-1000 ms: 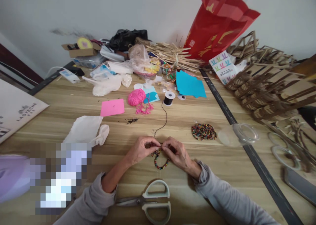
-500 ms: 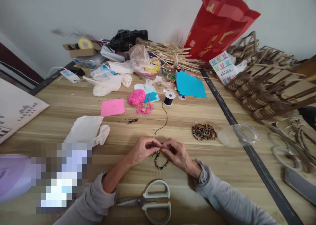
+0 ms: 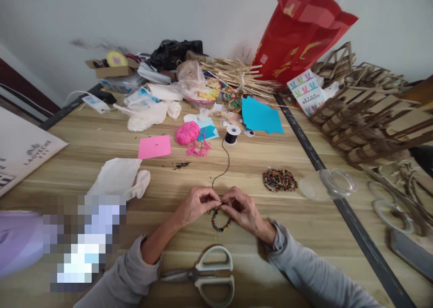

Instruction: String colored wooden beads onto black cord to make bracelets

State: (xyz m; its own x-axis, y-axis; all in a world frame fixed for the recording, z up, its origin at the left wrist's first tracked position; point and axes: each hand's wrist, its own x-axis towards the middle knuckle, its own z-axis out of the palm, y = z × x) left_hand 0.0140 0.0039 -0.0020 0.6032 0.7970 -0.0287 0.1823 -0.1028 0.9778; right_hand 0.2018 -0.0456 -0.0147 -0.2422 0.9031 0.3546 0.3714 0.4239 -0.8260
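Pinching together, the left hand (image 3: 193,205) and right hand (image 3: 242,209) grip one beaded loop (image 3: 219,221) on the table (image 3: 304,227), its one black cord (image 3: 226,163) running to one spool (image 3: 232,135); one bead pile (image 3: 279,180), one pair of scissors (image 3: 206,275) nearby.

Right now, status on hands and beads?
Left hand and right hand pinch bead loop on black cord. Scissors near wrists.

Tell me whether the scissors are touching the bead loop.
Apart. The head view shows bare wood between the scissors and the bead loop, which hangs from both hands, left hand and right hand, pinching its top.
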